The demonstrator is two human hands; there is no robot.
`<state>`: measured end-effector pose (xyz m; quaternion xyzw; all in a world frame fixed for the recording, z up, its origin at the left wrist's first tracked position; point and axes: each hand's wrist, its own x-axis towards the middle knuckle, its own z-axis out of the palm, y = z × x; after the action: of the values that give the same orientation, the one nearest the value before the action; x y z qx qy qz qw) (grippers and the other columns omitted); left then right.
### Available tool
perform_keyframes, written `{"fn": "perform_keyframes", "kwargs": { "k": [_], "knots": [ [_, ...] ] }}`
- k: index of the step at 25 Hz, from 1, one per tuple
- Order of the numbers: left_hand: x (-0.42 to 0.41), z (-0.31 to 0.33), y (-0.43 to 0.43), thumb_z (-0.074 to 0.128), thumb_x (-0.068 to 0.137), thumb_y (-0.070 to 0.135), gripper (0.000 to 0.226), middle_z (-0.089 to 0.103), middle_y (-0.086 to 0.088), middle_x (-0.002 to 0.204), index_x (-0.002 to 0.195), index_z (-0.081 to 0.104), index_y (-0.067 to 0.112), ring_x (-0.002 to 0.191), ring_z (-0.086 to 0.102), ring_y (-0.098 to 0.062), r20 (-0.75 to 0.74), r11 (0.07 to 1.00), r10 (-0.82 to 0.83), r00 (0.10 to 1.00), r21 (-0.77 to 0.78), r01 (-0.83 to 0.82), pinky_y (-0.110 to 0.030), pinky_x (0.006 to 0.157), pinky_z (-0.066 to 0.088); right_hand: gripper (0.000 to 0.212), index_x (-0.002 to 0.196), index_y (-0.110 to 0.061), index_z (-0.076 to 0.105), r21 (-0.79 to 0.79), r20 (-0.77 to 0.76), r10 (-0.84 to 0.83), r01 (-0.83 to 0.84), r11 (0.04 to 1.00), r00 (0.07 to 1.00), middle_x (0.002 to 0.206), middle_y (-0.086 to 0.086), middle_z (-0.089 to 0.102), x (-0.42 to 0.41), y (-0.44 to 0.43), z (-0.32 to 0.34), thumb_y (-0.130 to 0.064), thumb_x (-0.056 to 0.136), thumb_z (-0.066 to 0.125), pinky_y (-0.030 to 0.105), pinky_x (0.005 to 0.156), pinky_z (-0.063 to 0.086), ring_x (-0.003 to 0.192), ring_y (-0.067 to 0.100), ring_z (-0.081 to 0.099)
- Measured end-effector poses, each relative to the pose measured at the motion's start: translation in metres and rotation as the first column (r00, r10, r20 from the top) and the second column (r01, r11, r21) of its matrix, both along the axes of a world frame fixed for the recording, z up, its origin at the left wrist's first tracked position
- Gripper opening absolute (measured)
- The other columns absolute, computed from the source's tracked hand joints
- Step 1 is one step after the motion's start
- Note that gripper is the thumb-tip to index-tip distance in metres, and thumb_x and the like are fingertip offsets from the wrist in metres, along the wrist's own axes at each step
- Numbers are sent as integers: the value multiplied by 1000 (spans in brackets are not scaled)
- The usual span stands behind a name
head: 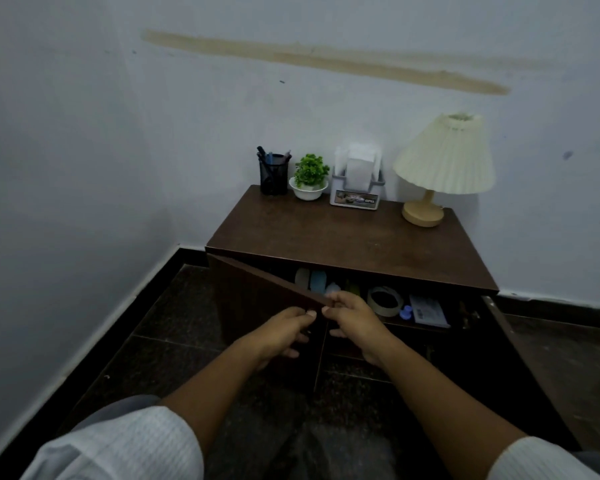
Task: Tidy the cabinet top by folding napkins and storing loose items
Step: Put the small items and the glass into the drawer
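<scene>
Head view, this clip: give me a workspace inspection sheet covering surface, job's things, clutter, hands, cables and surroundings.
Surface: dark brown cabinet top, bare in the middle and front.
Job's things: napkin holder with white napkins upright at the back; tape roll and small box on the shelf inside, plus some pale items too dim to identify.
Clutter: pen cup, potted plant and lamp lined along the wall.
Hands: left hand and right hand both grip the edge of the left door, which stands partly open.
Cables: nothing seen.
Surroundings: pale wall with a brownish streak, dark tiled floor.
</scene>
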<state>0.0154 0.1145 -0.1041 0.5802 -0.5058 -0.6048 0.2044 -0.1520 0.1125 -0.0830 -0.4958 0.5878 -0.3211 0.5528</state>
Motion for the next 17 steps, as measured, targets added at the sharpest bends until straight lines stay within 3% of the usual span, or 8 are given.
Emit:
{"fn": "perform_keyframes", "kwargs": {
  "k": [5,9,13,15,17],
  "knots": [
    [-28,1,-22,47,102,45,47,53,5,129,146,41,30,119,54,-16,-48,997,80,996,-20,-81,-42,100,49,54,151,-18,39,15,102,-57,56,998,993,132,-6,50,-18,-19,-8,-7,101,55,39,103,48,107,9,54],
    [-37,-2,-35,47,103,44,47,52,6,135,147,40,31,122,51,-17,-87,992,111,990,-44,-115,-44,103,47,59,154,-16,35,21,165,-64,62,998,984,154,2,43,-25,-32,-12,-4,100,55,40,107,47,114,10,50],
    [-38,-5,-49,46,104,41,52,48,1,148,152,35,29,135,47,-22,-76,990,135,988,-34,-138,-43,104,46,61,155,-16,34,23,199,-55,51,998,978,161,4,36,-30,-43,-17,-6,99,56,42,109,47,137,19,45],
    [-41,-4,-54,44,105,37,48,51,1,145,151,40,28,130,50,-20,-63,987,153,986,-34,-156,-42,101,46,58,154,-17,37,22,194,-55,52,998,979,159,4,39,-37,-43,-17,-6,100,55,42,109,47,138,19,45],
    [-46,-1,-53,43,105,32,38,59,3,128,143,47,29,112,56,-13,-42,982,182,982,-45,-183,-36,90,48,53,151,-15,41,16,160,-49,47,999,986,155,4,44,-45,-38,-14,-7,101,55,42,109,47,137,18,47]
  ]
}}
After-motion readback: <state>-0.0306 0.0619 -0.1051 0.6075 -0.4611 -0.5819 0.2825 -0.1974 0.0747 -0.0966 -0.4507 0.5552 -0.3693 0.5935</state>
